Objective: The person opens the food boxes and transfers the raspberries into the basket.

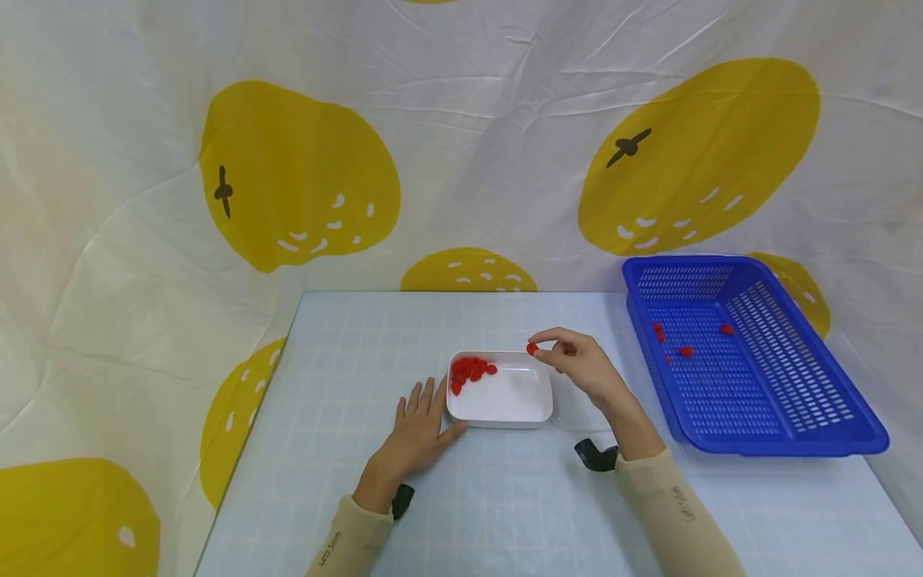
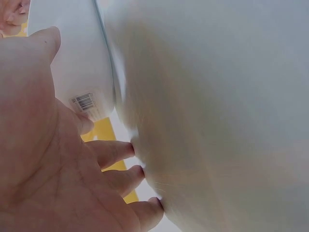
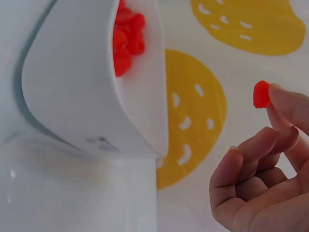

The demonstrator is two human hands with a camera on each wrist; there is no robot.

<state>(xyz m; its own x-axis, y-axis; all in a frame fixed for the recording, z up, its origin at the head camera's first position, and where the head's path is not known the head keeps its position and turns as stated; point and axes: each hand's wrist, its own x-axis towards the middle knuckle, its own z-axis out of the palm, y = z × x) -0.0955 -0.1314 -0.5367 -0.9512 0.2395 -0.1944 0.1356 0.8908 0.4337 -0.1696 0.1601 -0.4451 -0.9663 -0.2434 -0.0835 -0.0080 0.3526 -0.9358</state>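
A white rectangular dish [image 1: 505, 397] sits mid-table with several red berries [image 1: 470, 370] heaped in its left corner. My left hand [image 1: 418, 429] lies flat on the table, fingers straight, thumb against the dish's left wall [image 2: 77, 72]. My right hand [image 1: 577, 361] hovers over the dish's far right corner and pinches one red berry [image 1: 532, 349] between thumb and forefinger. In the right wrist view the pinched berry [image 3: 261, 94] sits at the fingertip, with the dish [image 3: 91, 96] and its berries [image 3: 126, 41] to the left.
A blue slotted basket [image 1: 750, 361] stands at the table's right, holding a few red berries [image 1: 685, 351]. A clear lid [image 1: 577, 413] lies by the dish's right side. White cloth with yellow fruit prints hangs behind and to the left of the pale blue table [image 1: 360, 344].
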